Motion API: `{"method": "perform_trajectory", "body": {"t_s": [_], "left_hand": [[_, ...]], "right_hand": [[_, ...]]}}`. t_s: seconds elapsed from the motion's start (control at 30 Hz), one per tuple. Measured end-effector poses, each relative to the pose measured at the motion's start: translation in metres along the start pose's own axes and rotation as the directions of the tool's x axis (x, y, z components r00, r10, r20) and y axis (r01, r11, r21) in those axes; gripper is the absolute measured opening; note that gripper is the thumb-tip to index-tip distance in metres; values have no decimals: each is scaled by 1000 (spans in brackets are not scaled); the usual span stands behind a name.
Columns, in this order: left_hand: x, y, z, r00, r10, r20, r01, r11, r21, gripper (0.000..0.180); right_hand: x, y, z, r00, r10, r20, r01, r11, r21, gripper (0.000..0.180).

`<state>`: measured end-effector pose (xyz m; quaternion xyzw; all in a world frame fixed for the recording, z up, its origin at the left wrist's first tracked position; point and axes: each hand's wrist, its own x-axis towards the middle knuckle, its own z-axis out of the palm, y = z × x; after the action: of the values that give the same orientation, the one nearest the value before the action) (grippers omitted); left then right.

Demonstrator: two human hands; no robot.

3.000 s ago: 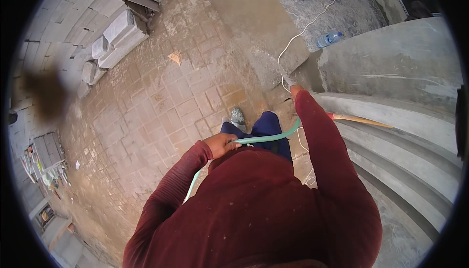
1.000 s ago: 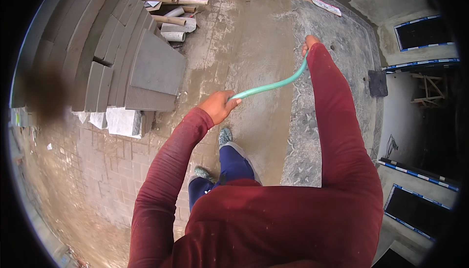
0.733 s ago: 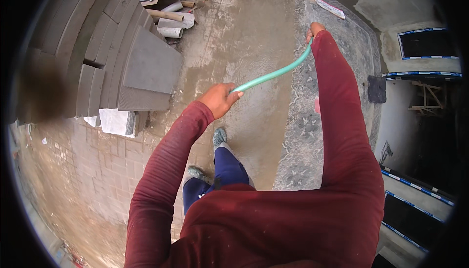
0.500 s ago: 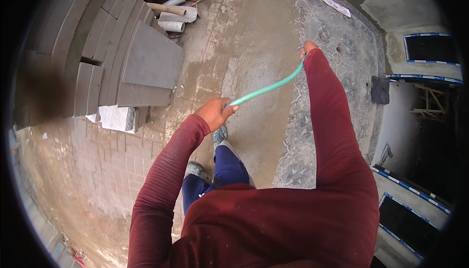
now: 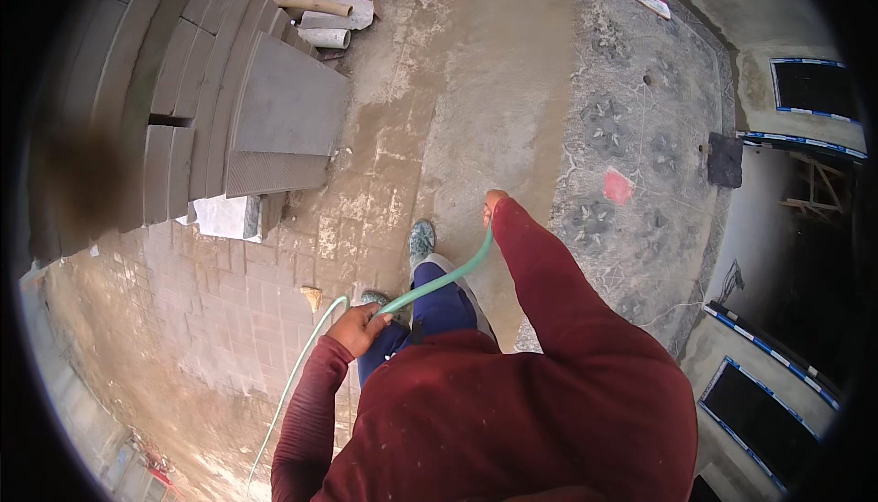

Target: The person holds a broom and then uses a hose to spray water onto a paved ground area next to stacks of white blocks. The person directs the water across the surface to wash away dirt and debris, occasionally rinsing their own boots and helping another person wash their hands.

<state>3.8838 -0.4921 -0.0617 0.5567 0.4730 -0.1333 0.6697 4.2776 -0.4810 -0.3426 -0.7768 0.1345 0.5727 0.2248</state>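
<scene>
A green hose point(image 5: 439, 282) runs in a slack curve between my two hands, in front of my legs. My left hand point(image 5: 358, 328) is closed around it near my left thigh. From there the hose bends and trails down to the lower left across the paving. My right hand point(image 5: 495, 204) grips the hose farther forward, over the wet strip of ground; its fingers are partly hidden by the back of the hand. I cannot make out the hose's far end or any water leaving it.
Large grey slabs point(image 5: 288, 100) are stacked at the left. Beyond them lies a pile of pipes and offcuts point(image 5: 325, 8). Patterned grey paving point(image 5: 631, 136) with a pink patch point(image 5: 618, 186) stretches along the right, beside a wall with dark, blue-and-white-taped openings point(image 5: 809, 89). A dark block point(image 5: 724, 160) sits there.
Both hands have come back toward my body, the right one also moving left. The hose came with them, and its trailing length now shows at the lower left.
</scene>
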Motion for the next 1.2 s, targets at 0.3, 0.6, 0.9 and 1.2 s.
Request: {"method": "perform_trajectory", "body": {"t_s": [0.3, 0.6, 0.9, 1.2], "left_hand": [[68, 98, -12, 927, 350, -132, -320, 925, 207, 37], [46, 99, -25, 913, 375, -163, -342, 918, 200, 38], [-57, -30, -22, 976, 207, -63, -178, 933, 313, 37], [-277, -192, -68, 998, -13, 55, 12, 1000, 17, 30]], "right_hand": [[-76, -301, 8, 827, -562, 5, 561, 826, -41, 15], [-136, -316, 12, 808, -589, -13, 587, 802, 108, 11], [-43, 9, 9, 998, -42, -50, 64, 771, 634, 19], [-148, 302, 199, 909, 27, 416, -43, 999, 30, 25]]}}
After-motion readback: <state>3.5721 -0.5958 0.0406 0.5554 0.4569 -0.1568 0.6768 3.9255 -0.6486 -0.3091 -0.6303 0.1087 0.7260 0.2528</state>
